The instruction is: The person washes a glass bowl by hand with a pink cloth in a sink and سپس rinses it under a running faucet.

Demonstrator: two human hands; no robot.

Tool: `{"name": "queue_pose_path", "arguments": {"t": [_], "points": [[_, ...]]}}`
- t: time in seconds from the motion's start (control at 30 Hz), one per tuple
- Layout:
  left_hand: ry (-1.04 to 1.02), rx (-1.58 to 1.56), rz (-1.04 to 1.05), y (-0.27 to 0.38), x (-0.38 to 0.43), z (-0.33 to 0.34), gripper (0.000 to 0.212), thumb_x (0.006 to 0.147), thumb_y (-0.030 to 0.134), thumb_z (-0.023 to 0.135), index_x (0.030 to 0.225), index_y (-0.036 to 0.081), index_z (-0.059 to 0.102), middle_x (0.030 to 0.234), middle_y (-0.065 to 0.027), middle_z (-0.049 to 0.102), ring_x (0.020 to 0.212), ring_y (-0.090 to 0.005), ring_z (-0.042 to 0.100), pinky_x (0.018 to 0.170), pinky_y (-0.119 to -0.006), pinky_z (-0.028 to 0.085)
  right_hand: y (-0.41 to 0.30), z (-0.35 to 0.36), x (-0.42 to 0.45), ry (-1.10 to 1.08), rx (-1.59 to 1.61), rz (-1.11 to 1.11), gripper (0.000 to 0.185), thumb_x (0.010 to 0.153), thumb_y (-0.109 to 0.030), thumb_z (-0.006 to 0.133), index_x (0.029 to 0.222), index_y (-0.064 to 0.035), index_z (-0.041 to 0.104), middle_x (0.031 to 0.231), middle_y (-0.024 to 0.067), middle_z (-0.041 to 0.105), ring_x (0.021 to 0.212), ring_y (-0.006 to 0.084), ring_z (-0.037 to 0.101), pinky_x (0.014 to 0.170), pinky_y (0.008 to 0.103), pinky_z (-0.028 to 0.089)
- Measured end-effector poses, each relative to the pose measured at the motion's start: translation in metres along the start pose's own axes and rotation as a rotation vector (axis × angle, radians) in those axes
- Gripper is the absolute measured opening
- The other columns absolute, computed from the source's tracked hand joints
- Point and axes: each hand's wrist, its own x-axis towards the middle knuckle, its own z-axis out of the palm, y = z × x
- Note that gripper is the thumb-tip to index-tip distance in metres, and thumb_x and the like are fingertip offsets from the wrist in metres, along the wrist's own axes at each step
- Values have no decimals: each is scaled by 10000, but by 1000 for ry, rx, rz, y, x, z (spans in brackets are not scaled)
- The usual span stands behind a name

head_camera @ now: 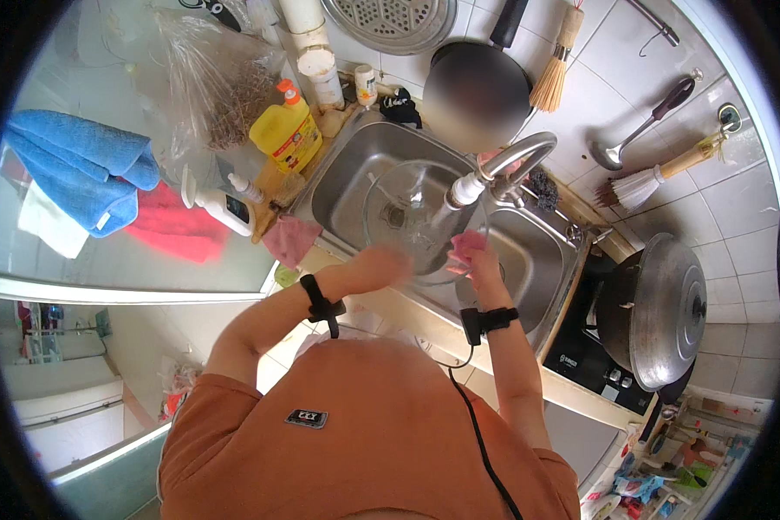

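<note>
A clear glass bowl (422, 244) rests over the steel double sink (338, 172), mostly above the left basin. My right hand (484, 268) grips a pink cloth (469, 244) at the bowl's right rim. At the near left rim is my left hand (385, 268), blurred and seen from the back. Its fingers are hidden, so whether it holds the rim cannot be told. Above the bowl curves a metal faucet (526, 153) with a white nozzle, its outlet pointing into the bowl.
Left of the sink stand a yellow pump bottle (289, 140), a white spray bottle (224, 209) and a folded pink rag (291, 240). A large lidded pot (663, 312) sits on the black gas stove (585, 351) at right. A frying pan (478, 91) hangs behind the sink.
</note>
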Motion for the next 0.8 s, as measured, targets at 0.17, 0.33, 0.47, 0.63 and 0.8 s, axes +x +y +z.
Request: {"name": "queue_pose_path", "arguments": {"t": [0.17,0.33,0.47,0.63,0.8], "points": [[640,-77,-360,-19,-22,29,469,800,260,600,1204,67,461,1288,-138,428,1185,-273,431,975,-437,358,-4,-4,-12,352,-51,-301,393,747,11,524,1130,-75,507,999,55,590,775,194,608,524,358,563],[530,-1970,-824,-10,0,29,704,800,286,632,1353,66,257,1362,-112,333,1192,-328,408,848,-490,479,0,-23,-19,267,44,-343,391,772,6,527,1151,-85,500,1037,45,582,831,203,611,542,354,564],[390,-1932,-711,12,12,27,792,783,237,642,1387,92,151,1391,-133,270,1191,-326,410,787,-471,522,-2,-14,-31,86,79,-363,318,842,-75,515,1159,-101,500,1099,43,571,956,199,587,648,375,561],[495,-1901,-506,-31,25,61,779,795,117,578,1409,144,99,1403,-165,234,1163,-315,448,789,-496,513,-3,-7,17,65,125,-364,302,898,-269,483,1146,-99,509,1136,55,568,974,180,578,651,336,543],[575,-2090,-671,-32,6,20,792,748,-8,507,1401,157,90,1287,-178,326,1056,-405,511,752,-540,507,-33,-22,38,150,1,-294,368,886,-384,502,999,-34,522,897,73,629,747,166,623,559,301,544]]}}
